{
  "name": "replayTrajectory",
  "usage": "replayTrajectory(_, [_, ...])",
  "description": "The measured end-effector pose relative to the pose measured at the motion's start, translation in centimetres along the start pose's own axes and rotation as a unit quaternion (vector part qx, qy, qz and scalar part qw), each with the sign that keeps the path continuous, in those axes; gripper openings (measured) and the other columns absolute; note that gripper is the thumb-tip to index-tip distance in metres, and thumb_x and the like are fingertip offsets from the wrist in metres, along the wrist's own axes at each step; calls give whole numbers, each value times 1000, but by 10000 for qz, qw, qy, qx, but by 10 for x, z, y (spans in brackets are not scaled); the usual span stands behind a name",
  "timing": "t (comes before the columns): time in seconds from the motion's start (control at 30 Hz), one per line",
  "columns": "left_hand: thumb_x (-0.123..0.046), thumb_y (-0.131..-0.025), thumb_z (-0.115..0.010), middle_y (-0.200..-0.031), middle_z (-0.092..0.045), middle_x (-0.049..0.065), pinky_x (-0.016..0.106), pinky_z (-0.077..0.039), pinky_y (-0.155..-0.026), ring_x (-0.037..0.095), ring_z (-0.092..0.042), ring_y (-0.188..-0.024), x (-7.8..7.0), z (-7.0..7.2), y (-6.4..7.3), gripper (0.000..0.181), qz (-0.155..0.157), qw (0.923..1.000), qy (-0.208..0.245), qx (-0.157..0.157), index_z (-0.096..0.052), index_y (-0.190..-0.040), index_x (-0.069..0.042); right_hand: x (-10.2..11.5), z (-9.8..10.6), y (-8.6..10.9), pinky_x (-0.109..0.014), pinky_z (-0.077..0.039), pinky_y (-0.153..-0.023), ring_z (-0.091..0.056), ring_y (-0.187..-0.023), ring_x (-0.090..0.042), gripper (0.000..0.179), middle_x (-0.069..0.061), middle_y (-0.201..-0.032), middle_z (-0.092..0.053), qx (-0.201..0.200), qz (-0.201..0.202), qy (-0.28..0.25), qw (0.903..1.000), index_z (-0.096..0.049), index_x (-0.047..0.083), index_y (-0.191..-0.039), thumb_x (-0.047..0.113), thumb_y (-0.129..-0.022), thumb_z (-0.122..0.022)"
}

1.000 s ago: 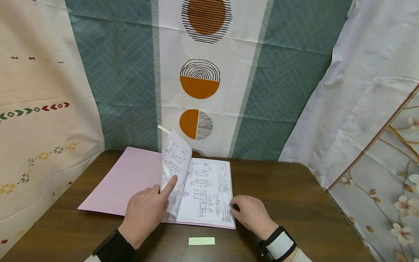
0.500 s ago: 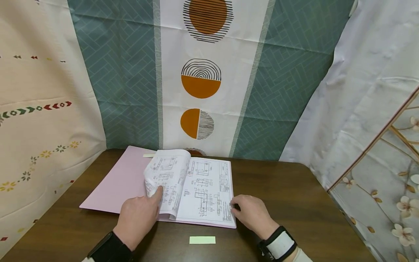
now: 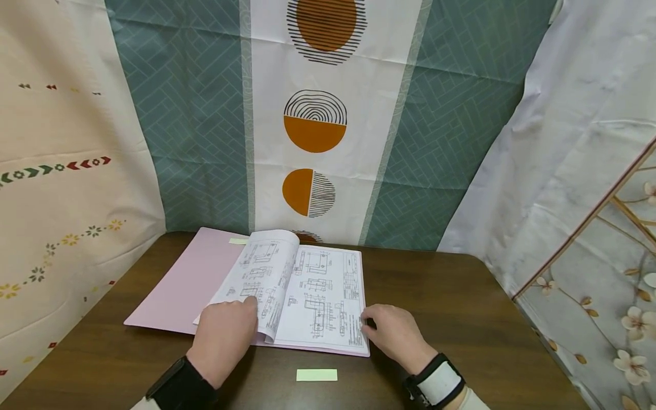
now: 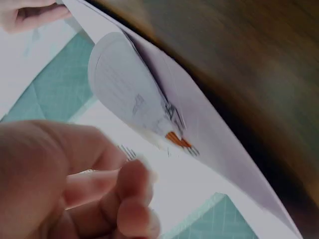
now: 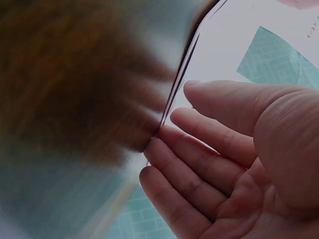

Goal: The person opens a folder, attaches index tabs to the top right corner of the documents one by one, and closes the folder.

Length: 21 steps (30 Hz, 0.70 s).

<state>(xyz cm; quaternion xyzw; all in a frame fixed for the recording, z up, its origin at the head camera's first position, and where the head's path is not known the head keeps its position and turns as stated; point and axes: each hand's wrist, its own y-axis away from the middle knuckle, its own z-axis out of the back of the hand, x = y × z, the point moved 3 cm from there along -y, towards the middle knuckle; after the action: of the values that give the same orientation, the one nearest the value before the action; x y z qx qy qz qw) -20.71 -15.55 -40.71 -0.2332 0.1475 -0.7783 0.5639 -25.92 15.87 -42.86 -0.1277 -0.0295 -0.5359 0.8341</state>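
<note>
A pink folder [image 3: 179,290] lies opened on the table, with a stack of printed technical drawings [image 3: 320,296] on its right half. A turned page [image 3: 266,256] curves over to the left, also printed with drawings. My left hand [image 3: 225,336] is over the lower part of that page; in the left wrist view its fingers [image 4: 134,174] are loosely bent with no paper visible between them. My right hand [image 3: 394,330] rests at the right edge of the folder, its relaxed fingers [image 5: 199,154] touching that edge. A pale green sticky strip [image 3: 238,241] shows at the page's far edge.
A loose pale green sticky strip [image 3: 316,375] lies on the brown wooden table [image 3: 425,285] in front of the folder. Patterned cloth [image 3: 200,114] hangs behind the table and at both sides.
The page that stood half raised has come down to the left, over the pink cover. My left hand moved left with it, then settled slightly nearer. The right hand stays still.
</note>
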Motion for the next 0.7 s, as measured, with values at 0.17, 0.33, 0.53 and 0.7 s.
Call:
replayTrajectory(0.17, [-14,-88,-91,-99,-71,17,48,-59,-77,35,-69,-92,-10,-8,-20,28,-572,9971,384,-314,-75,-105,2,0,0,0,-42,-60,-80,-65,-83,-14,16,-2,-106,-80,6,15,10,10000,-85,13,-103,16,-90,-93])
replayTrajectory(0.33, [-29,-101,-82,-140,-70,19,58,-49,-113,43,-62,-135,-18,-26,-38,40,-648,9922,993,385,-76,-129,-1,0,-3,1,-44,-61,-82,-66,-84,-14,15,-2,-107,-80,67,8,-38,10000,-86,13,-104,16,-91,-92])
replayTrajectory(0.53, [-30,-99,-84,-148,-66,21,60,-52,-111,44,-60,-139,-25,-38,-42,47,-251,9836,1334,1184,-74,-134,1,0,-5,1,-43,-61,-82,-65,-83,-14,15,-2,-106,-80,83,30,-26,10000,-86,14,-104,18,-91,-92])
replayTrajectory(0.7, [-28,-97,-86,-147,-66,22,59,-58,-103,42,-64,-134,-27,-42,-44,46,-49,9812,1347,1380,-76,-131,0,-1,-2,-1,-41,-60,-79,-64,-82,-14,15,-2,-106,-80,27,29,43,10000,-86,14,-103,18,-91,-93])
